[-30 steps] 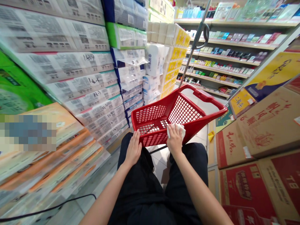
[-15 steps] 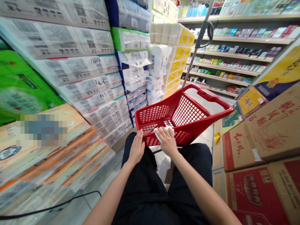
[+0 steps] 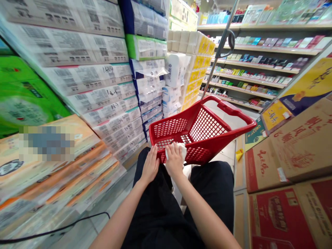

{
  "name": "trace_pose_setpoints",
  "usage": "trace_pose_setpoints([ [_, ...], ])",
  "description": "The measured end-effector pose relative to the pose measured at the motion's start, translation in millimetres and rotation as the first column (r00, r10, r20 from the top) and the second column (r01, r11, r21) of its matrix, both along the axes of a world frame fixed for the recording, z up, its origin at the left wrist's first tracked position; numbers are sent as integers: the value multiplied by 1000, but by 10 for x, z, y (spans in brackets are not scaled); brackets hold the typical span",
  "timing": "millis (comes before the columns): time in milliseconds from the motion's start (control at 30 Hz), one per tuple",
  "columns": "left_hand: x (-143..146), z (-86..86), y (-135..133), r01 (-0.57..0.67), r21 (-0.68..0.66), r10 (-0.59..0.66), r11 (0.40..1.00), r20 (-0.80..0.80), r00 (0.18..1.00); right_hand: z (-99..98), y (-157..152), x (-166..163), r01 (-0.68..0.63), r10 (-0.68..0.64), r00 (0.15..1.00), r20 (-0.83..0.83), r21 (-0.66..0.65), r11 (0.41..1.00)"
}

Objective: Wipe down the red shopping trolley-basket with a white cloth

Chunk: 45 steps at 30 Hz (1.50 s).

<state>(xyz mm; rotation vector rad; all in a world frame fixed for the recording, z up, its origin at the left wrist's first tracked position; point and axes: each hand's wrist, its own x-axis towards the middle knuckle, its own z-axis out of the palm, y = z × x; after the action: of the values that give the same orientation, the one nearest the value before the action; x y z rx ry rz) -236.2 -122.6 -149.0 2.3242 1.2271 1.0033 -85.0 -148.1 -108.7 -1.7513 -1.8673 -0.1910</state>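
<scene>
A red plastic shopping basket (image 3: 207, 124) stands tilted on the shop floor in front of my knees, with nothing inside it. My right hand (image 3: 174, 159) presses a white cloth (image 3: 181, 149) against the basket's near rim, fingers closed over the cloth. Just left of it, my left hand (image 3: 150, 165) lies flat on the basket's near left corner with its fingers stretched out. My legs in black trousers fill the lower middle of the view.
Stacked packs of tissue and toilet paper (image 3: 103, 93) wall the left side. Brown and red cardboard boxes (image 3: 287, 162) are piled on the right. Shelves of small goods (image 3: 254, 58) run across the back. A metal pole (image 3: 220, 48) rises behind the basket. A black cable (image 3: 59, 230) lies on the floor.
My right hand has slid the white cloth leftward along the basket's near rim, towards my left hand. The left hand has kept its place on the corner.
</scene>
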Motion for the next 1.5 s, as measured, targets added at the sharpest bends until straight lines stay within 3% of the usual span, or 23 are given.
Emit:
trace_pose_setpoints([
  [100,-12,-14,15,25,3,-25,1000,2,1000,-25,-7,-298,-155,155,987,33,-11,988],
  [167,-7,-12,16,11,-2,-11,1000,9,1000,2,-27,-192,-215,216,973,81,-26,976],
  [233,7,-3,10,-9,-3,9,1000,15,1000,50,-53,119,-229,233,964,132,-45,972],
  [400,35,18,-6,-27,-10,28,1000,14,1000,184,-143,1174,-8,12,983,185,-19,1000],
  [500,43,20,-10,-33,-15,33,999,25,999,212,-155,1451,118,-119,979,167,15,993],
  [567,47,17,-12,-32,-16,33,999,30,999,189,-119,1331,197,-199,974,109,30,980],
  [633,47,8,-12,-30,-13,30,999,37,999,137,-61,988,218,-219,975,40,27,976],
  [767,30,-29,2,-8,11,8,1000,42,999,12,11,77,-8,8,1000,15,-18,1000],
  [867,16,-46,12,11,22,-12,1000,30,999,-31,-11,-279,-134,134,990,45,-15,991],
  [933,15,-36,11,4,17,-4,1000,28,1000,-23,-46,-219,-183,184,979,88,-17,983],
  [1033,22,-1,0,-13,7,13,1000,30,999,33,-106,239,-180,182,971,157,-27,983],
  [1167,27,18,-7,-16,3,15,1000,27,1000,153,-195,1068,23,-22,981,195,-3,1000],
  [1267,32,7,-4,-17,6,17,1000,38,999,220,-232,1422,163,-163,969,183,20,986],
  [1333,38,3,-4,-15,9,15,1000,49,999,221,-215,1406,264,-265,957,117,31,964],
  [1400,45,2,-4,-10,12,9,1000,56,998,184,-169,1186,345,-346,938,40,11,938],
  [1500,52,-11,-1,-6,17,4,1000,75,997,82,-98,599,292,-292,956,10,-52,955],
])
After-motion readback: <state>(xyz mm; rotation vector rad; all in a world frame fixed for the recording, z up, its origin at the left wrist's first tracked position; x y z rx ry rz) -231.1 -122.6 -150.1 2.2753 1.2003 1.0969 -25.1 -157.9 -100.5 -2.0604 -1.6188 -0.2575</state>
